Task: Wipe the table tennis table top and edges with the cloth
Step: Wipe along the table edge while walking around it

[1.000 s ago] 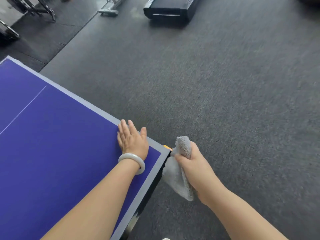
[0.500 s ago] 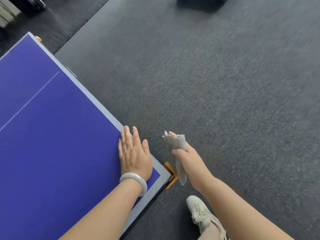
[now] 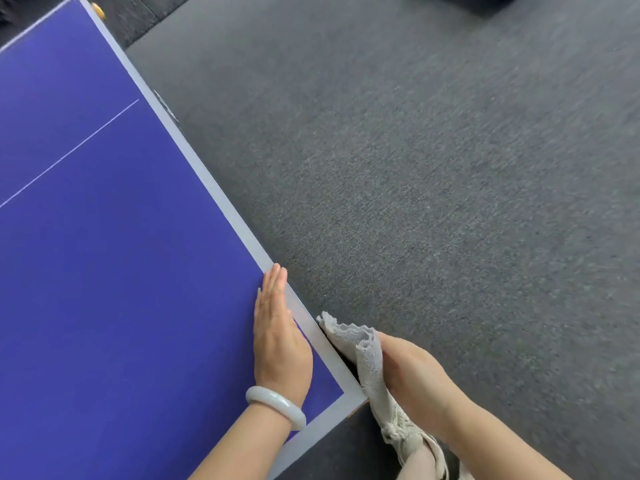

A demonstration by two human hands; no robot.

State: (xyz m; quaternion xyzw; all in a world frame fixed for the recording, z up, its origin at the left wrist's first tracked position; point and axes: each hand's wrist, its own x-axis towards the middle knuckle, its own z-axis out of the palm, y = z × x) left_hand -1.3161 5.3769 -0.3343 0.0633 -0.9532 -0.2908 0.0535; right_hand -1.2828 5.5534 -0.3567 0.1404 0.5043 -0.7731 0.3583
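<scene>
"Holding what, that right grip (image 3: pixel 412 372)?"
"The cloth (image 3: pixel 360 348), bunched in its fingers and pressed to the side edge of the bench (image 3: pixel 221 199), near the corner."
"And the left grip (image 3: pixel 277 337)?"
"Flat on the blue top, fingers straight, holding nothing, just across the grey border from the cloth."

Floor: grey short-pile carpet (image 3: pixel 433 174) covers the right side, evenly lit, meeting a darker flooring strip (image 3: pixel 138 15) at a seam top left, with a dark bulky shape (image 3: pixel 485 3), possibly equipment, cut by the top edge.
</scene>
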